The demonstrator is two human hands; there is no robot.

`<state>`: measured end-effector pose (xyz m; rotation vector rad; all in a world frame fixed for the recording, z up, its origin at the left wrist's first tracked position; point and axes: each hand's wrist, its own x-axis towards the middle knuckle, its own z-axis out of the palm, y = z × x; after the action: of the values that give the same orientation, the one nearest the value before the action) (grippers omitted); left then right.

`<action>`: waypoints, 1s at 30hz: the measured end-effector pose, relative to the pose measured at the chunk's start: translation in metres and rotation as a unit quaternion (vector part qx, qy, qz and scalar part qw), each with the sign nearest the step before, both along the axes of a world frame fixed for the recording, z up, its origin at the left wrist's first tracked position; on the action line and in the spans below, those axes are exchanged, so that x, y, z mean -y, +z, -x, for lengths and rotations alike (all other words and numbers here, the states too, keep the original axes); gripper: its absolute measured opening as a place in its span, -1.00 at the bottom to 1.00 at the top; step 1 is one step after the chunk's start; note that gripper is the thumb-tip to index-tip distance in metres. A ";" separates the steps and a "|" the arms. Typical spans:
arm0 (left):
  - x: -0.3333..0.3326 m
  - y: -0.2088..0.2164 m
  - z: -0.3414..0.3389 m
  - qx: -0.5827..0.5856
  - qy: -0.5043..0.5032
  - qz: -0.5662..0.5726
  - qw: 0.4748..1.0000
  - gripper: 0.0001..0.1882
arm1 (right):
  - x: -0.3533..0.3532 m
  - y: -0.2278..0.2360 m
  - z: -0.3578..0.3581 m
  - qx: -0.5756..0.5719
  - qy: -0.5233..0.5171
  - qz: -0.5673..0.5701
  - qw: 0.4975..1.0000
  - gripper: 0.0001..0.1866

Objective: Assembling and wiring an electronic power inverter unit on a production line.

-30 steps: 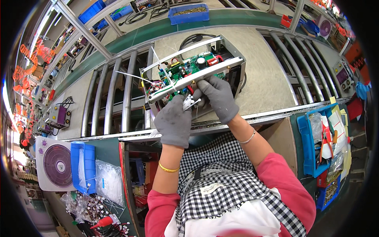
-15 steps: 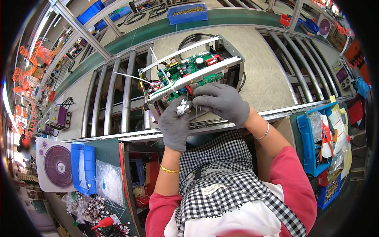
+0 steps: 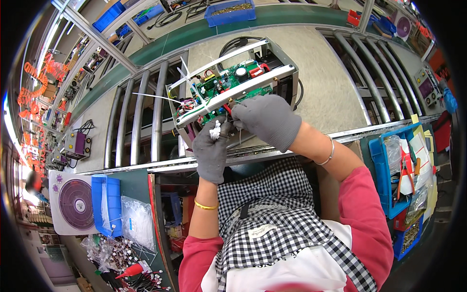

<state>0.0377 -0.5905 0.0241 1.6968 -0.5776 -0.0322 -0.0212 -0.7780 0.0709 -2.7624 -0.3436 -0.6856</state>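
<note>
A factory workshop, by the look of its assembly line: metal rollers [image 3: 137,117] beyond the worktop's [image 3: 321,68] left and right edges, an opened machine [image 3: 238,91] near its front left corner — circuit board [image 3: 211,88] bare — and orange coiled hoses [image 3: 52,68] further left.

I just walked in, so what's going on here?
A gray-gloved person is working on an open metal frame with a green circuit board inside, resting on a table. The left hand holds white cable ties. The right hand is at the frame's near side, close to a red wire.
</note>
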 end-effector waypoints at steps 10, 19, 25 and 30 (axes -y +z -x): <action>-0.004 -0.005 -0.011 0.125 -0.008 -0.060 0.990 -0.70 | -0.008 0.003 -0.003 -0.034 -0.040 0.041 0.998 -0.81; -0.013 0.017 -0.011 0.317 -0.024 -0.202 0.927 -0.54 | -0.008 -0.005 -0.006 0.006 0.007 -0.081 0.997 -0.75; -0.012 0.012 0.009 0.338 0.009 -0.216 0.916 -0.64 | -0.005 -0.017 0.015 0.138 -0.018 -0.135 0.981 -0.72; 0.011 0.002 0.027 0.352 -0.034 -0.166 0.920 -0.60 | 0.007 -0.024 0.012 0.050 -0.043 -0.218 0.974 -0.76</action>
<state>0.0110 -0.6015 0.0264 2.0080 -1.2221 0.4747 -0.0337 -0.7851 0.0469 -2.3412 -0.0779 -0.8137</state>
